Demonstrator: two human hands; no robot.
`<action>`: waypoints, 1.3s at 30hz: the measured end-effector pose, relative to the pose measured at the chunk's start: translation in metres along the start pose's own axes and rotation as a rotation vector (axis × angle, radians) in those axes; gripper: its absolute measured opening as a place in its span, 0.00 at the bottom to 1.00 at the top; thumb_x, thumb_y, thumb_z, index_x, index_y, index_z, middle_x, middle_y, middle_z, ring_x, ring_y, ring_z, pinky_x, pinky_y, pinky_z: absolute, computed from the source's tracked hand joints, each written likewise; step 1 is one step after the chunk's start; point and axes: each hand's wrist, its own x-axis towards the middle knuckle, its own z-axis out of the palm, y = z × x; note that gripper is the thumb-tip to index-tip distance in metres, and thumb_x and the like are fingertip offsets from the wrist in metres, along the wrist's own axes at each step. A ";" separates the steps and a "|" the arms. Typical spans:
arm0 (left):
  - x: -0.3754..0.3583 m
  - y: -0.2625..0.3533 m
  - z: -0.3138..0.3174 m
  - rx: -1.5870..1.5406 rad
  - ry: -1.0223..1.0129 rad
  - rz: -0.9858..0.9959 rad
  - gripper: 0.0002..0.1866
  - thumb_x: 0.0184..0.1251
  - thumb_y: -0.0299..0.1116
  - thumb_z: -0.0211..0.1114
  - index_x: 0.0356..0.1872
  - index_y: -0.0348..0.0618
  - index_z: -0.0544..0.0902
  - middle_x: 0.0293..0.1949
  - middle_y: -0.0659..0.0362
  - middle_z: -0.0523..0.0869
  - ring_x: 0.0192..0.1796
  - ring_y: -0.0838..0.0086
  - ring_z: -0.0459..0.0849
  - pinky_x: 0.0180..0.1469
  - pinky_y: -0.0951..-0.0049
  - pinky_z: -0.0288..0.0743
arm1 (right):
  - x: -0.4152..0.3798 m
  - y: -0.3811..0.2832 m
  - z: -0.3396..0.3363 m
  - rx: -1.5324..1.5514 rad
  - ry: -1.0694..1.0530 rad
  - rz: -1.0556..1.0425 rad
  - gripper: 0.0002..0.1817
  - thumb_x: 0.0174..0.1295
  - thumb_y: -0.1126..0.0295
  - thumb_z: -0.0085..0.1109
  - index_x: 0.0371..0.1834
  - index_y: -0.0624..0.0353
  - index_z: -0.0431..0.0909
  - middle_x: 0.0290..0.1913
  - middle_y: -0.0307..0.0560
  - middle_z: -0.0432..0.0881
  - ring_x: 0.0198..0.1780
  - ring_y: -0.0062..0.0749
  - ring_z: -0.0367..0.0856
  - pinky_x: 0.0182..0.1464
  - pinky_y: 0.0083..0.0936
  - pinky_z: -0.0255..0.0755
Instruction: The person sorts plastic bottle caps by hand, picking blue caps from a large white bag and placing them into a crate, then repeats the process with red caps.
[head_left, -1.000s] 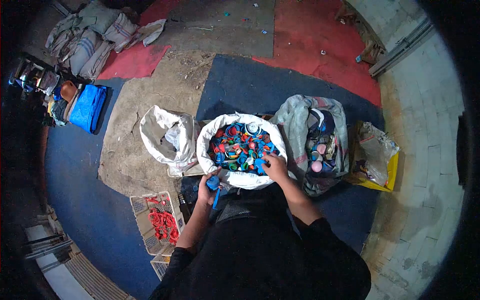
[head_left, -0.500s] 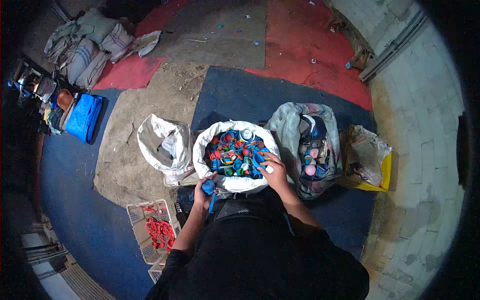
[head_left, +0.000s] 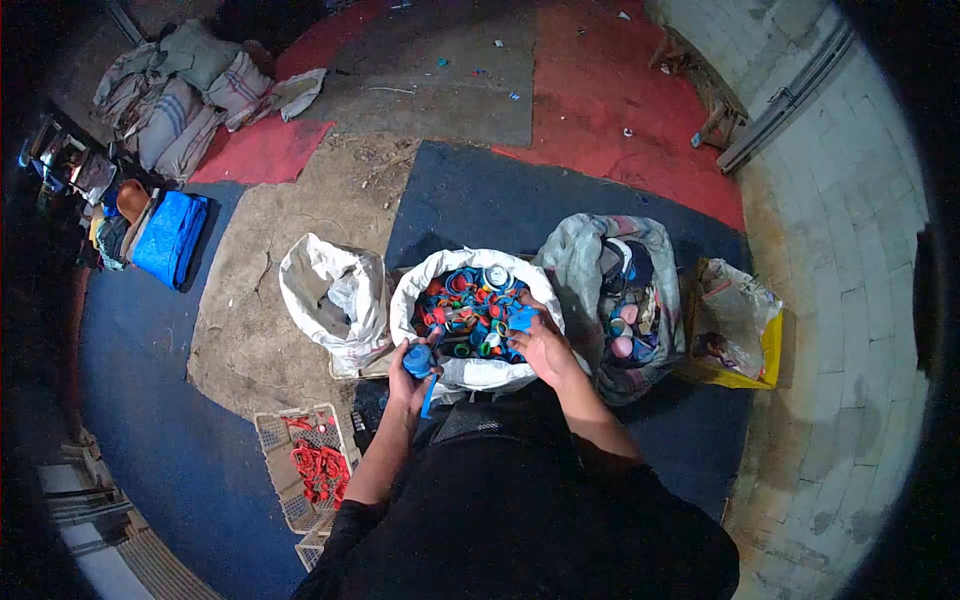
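In front of me a white sack (head_left: pixel 405 300) with a rolled rim holds many plastic caps and rings (head_left: pixel 468 310) in blue, red, green and orange. At its near left rim, my left hand (head_left: pixel 403 385) is closed round a blue plastic cap (head_left: pixel 418 360), from which a blue strip hangs. My right hand (head_left: pixel 546 350) is over the sack's right side, thumb and fingers pinching a blue plastic piece (head_left: pixel 522 318). The piece shows a flat, bright side.
To the left stands another white sack (head_left: pixel 300 285) with clear plastic inside. On the right are a greyish sack (head_left: pixel 570 255) of mixed pieces and a yellow bag (head_left: pixel 768 355). A crate (head_left: pixel 275 462) with red parts sits at lower left. A block wall (head_left: pixel 840 330) runs along the right.
My right hand has lifted a little from the caps with the blue piece, turning it. My left hand has risen slightly toward the sack, still round the blue cap. The view has shifted slightly.
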 end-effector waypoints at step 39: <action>0.018 -0.024 -0.011 0.088 0.025 -0.059 0.17 0.59 0.40 0.62 0.48 0.44 0.79 0.45 0.55 0.84 0.46 0.66 0.83 0.42 0.64 0.79 | 0.057 0.058 0.023 -0.796 -0.429 0.115 0.13 0.70 0.69 0.62 0.53 0.62 0.85 0.63 0.51 0.80 0.60 0.35 0.80 0.64 0.35 0.72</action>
